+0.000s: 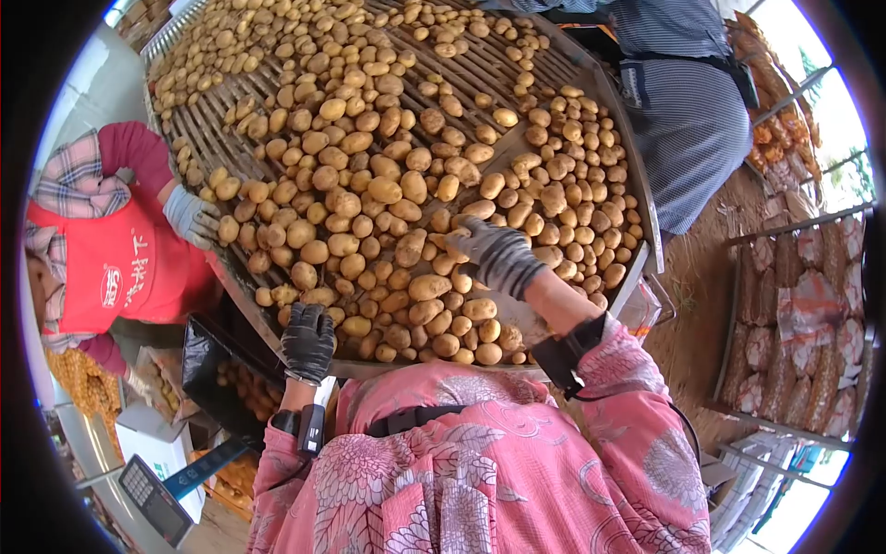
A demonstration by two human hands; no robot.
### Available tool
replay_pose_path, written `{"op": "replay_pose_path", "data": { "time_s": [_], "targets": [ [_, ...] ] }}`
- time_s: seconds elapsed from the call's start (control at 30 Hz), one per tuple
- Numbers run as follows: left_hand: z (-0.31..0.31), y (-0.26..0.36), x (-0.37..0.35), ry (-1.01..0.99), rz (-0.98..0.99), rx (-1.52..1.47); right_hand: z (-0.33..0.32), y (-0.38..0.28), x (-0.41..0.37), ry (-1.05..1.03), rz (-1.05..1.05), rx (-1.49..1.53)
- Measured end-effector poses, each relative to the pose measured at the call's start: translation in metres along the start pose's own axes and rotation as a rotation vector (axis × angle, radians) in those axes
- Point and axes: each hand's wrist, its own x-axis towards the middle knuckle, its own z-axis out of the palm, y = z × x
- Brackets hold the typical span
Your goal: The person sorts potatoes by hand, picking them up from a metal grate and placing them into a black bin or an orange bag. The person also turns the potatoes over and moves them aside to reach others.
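Potatoes (383, 189) of mixed sizes cover much of a slatted sorting table (461, 69). My right hand (498, 254), in a grey striped glove, reaches over the near middle of the heap. Its thumb and fingers close around a small potato, partly hidden by the glove. My left hand (307, 343), in a dark glove, rests at the table's near left rim beside the potatoes. Its fingers point forward, extended, with nothing visible in them.
A co-worker in a red apron (138, 254) stands at the left, a gloved hand (191, 218) at the table edge. Another person in striped clothing (688, 129) sits at the right. A black bin (217, 355), a scale (155, 499) and stacked filled sacks (798, 323) stand around.
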Motion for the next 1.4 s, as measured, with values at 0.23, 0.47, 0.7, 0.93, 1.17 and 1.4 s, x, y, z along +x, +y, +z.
{"op": "replay_pose_path", "data": {
  "time_s": [0.23,0.47,0.7,0.93,1.17,1.4],
  "targets": [
    [0.0,-0.003,0.0,0.081,-0.027,-0.085,0.027,0.04,0.032,0.079,0.122,0.142],
    [-0.013,0.107,0.052,-0.104,0.093,-0.913,0.017,0.001,0.021,-0.128,0.148,0.928],
    [0.024,0.076,0.041,-0.481,-0.401,-1.606,0.03,0.035,-0.042,0.002,0.155,0.656],
    [-0.003,0.053,-0.001,-0.486,-1.024,-1.868,0.082,-0.006,-0.12,-0.07,-0.261,-0.14],
    [0.007,0.056,0.001,-0.596,-1.049,-2.006,0.044,0.025,-0.082,-0.124,-0.044,0.045],
    [0.031,0.048,0.0,-0.57,-1.05,-2.048,0.034,0.044,-0.088,-0.073,0.386,0.025]
  ]
}}
